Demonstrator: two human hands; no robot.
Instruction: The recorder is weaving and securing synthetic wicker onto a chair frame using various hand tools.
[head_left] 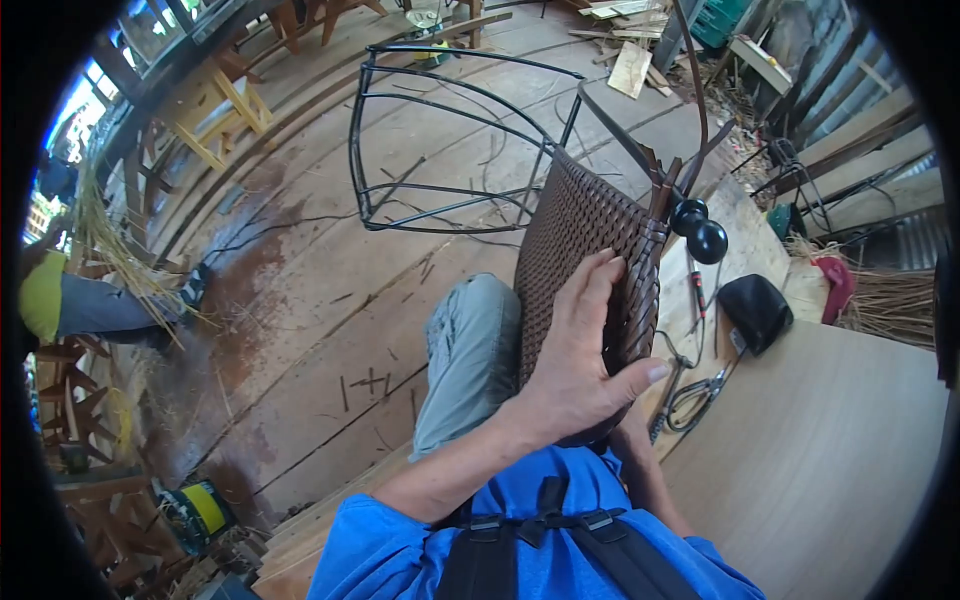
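A chair-like black metal frame (465,110) leans against me, part of it covered by a brown woven panel (575,245) of braided flat strips. My left hand (582,345) lies on the panel near its thick braided edge, fingers stretched out and thumb spread to the right. Loose brown strips (690,110) stick up from the panel's far corner, beside two round black knobs (705,235). Of my right arm (645,460) only the forearm shows. It reaches up behind the panel, which hides the right hand's fingers.
On the right, a black pouch (757,312), a red-and-black handled tool (697,295) and pliers (695,400) lie by a smooth board (820,450). Scrap wood (630,70) is at the back. At left, another person's leg (110,305) shows near long straw (105,225).
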